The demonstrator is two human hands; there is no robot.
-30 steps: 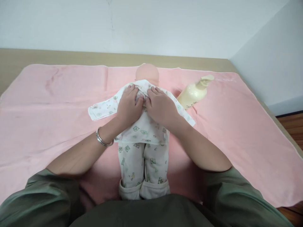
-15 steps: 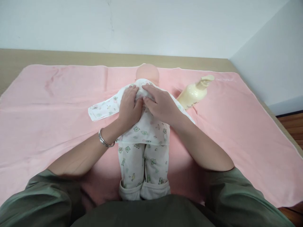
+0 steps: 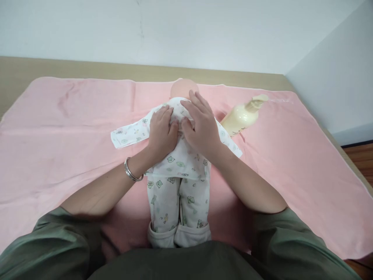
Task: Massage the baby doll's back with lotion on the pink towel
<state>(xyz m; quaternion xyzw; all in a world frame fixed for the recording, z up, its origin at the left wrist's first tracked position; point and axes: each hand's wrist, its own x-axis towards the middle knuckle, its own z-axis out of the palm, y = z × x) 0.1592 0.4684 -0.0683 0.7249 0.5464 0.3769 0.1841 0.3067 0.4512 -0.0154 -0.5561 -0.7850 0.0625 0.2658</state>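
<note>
A doll lies on a pink cloth, its bare head [image 3: 184,88] at the far end. It wears a white patterned top [image 3: 180,159] with both sleeves spread, and matching trousers [image 3: 164,202] with turned-up cuffs. Flat on the left side of the doll's upper body rests my left hand [image 3: 163,134], with a silver bangle on the wrist. My right hand [image 3: 202,130] lies on the right side, its fingers spread and pointing toward the head. The thumbs are near each other over the middle of the top. Neither hand grips anything.
A cream pump bottle [image 3: 241,116] lies tilted on the pink cloth [image 3: 291,163], right of the doll, its nozzle pointing to the far right. The cloth covers most of a wooden table [image 3: 116,70]. Behind it stands a white wall [image 3: 204,35].
My right hand has turned more upright, its fingers now fanned toward the doll's head. My left hand has kept its place on the top. The view has shifted slightly.
</note>
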